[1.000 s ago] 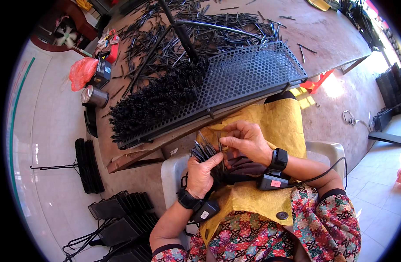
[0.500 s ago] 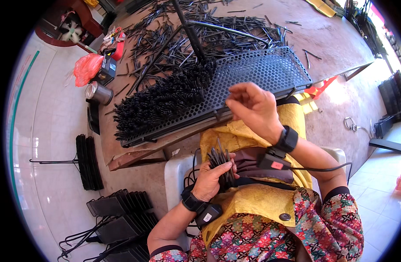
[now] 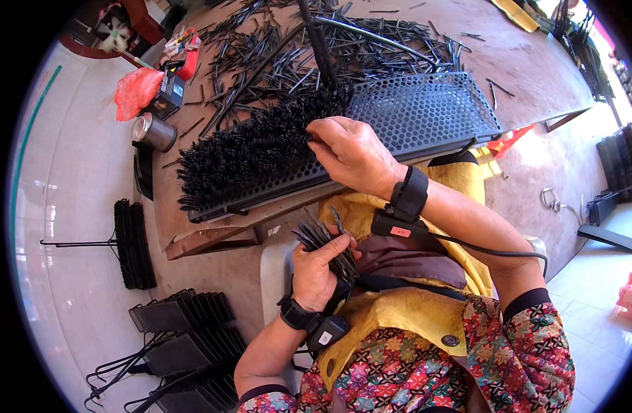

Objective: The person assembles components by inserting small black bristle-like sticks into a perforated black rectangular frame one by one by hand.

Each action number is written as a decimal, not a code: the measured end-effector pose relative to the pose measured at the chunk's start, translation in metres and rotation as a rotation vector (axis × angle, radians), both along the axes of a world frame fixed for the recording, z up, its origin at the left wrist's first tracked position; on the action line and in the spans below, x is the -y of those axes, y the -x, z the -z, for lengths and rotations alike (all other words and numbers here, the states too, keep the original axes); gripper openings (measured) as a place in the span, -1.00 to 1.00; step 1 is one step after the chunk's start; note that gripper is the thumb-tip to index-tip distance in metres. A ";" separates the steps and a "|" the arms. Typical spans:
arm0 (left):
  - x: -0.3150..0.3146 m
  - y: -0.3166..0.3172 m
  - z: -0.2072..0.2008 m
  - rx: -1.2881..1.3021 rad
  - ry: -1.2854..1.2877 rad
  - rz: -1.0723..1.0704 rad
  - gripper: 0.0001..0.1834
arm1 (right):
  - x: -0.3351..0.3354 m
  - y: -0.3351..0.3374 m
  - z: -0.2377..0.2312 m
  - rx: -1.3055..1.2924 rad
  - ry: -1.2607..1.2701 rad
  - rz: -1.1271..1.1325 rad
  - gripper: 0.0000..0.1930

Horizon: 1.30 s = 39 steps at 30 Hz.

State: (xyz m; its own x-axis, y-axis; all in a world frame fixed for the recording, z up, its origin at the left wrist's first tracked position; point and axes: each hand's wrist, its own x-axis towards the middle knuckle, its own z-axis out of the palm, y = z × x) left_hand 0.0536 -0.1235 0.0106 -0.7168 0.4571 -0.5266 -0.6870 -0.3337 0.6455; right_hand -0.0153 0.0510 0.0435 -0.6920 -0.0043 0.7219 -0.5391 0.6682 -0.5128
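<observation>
The right grip (image 3: 356, 157), beside the left grip (image 3: 314, 277) a second ago and hovering right of the black bristles (image 3: 240, 155) half a second later, is now reaching their right edge on the perforated panel (image 3: 419, 110). The left grip's dark strips (image 3: 317, 235) are leaning further left than half a second ago.

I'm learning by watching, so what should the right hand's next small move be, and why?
Probably ease the right hand down to the perforated panel beside the black tufts: it's at that border, its contents unclear, and the left hand holds black strips.
</observation>
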 end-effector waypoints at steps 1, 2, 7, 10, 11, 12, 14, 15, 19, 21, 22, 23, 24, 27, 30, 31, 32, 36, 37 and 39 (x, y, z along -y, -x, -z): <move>0.000 0.000 0.000 -0.001 0.009 -0.003 -0.81 | 0.000 0.002 -0.001 0.039 -0.128 -0.019 -0.87; 0.001 0.001 -0.001 -0.003 0.008 -0.005 -0.81 | -0.001 0.004 -0.003 0.078 -0.256 -0.037 -0.89; 0.001 0.002 -0.002 0.013 -0.025 -0.034 -0.82 | 0.008 -0.006 -0.001 0.245 -0.538 0.013 -0.84; 0.002 0.003 0.000 -0.020 -0.015 0.001 -0.83 | 0.004 -0.036 -0.002 0.499 -0.190 -0.127 -0.78; 0.002 0.004 0.001 -0.025 -0.022 0.005 -0.83 | 0.004 -0.045 -0.008 0.720 -0.070 -0.216 -0.77; 0.001 0.003 0.001 -0.031 -0.029 0.014 -0.84 | 0.004 -0.052 -0.003 0.734 0.038 -0.241 -0.79; 0.000 0.002 0.000 -0.030 -0.042 0.046 -0.85 | 0.004 -0.061 0.010 0.758 0.254 -0.291 -0.80; 0.001 0.002 0.000 -0.025 -0.047 0.069 -0.86 | 0.002 -0.063 0.011 0.736 0.280 -0.273 -0.82; 0.000 0.001 -0.001 0.015 -0.036 0.115 -0.88 | -0.009 -0.062 -0.010 0.833 0.439 -0.109 -0.88; 0.000 0.001 0.000 0.052 -0.058 0.087 -0.87 | -0.015 -0.056 -0.010 0.613 0.543 0.000 -0.87; 0.000 0.001 0.000 0.072 -0.070 0.074 -0.87 | -0.017 -0.051 -0.012 0.499 0.527 0.071 -0.86; -0.001 0.001 -0.001 0.068 -0.072 0.071 -0.86 | -0.018 -0.044 -0.013 0.376 0.503 0.100 -0.86; -0.002 0.001 -0.002 0.064 -0.073 0.069 -0.84 | -0.018 -0.036 -0.014 0.253 0.478 0.130 -0.85; -0.002 0.001 -0.003 0.031 -0.082 0.069 -0.81 | -0.014 -0.021 -0.013 0.043 0.333 0.164 -0.83; -0.003 0.001 -0.004 0.033 -0.086 0.057 -0.81 | -0.009 -0.009 -0.002 -0.069 0.177 0.149 -0.84; -0.003 0.001 -0.005 0.044 -0.086 0.050 -0.80 | -0.007 -0.006 0.000 -0.074 0.124 0.131 -0.84; -0.003 0.002 -0.005 0.033 -0.092 0.055 -0.80 | -0.006 -0.004 0.001 -0.079 0.071 0.114 -0.84; 0.000 0.002 -0.001 0.001 -0.100 0.095 -0.81 | -0.005 -0.001 0.003 0.054 -0.364 0.033 -0.88; 0.001 0.003 0.000 -0.006 -0.097 0.110 -0.81 | -0.004 -0.001 0.002 0.113 -0.513 0.018 -0.87; 0.000 0.001 -0.002 -0.005 -0.099 0.086 -0.80 | 0.002 -0.006 0.000 0.157 -0.513 0.041 -0.84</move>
State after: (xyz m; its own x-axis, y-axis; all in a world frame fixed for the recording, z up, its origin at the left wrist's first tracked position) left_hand 0.0522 -0.1230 0.0127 -0.6752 0.5664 -0.4726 -0.7127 -0.3357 0.6159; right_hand -0.0088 0.0487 0.0434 -0.7987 -0.3000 0.5216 -0.4503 0.8730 -0.1874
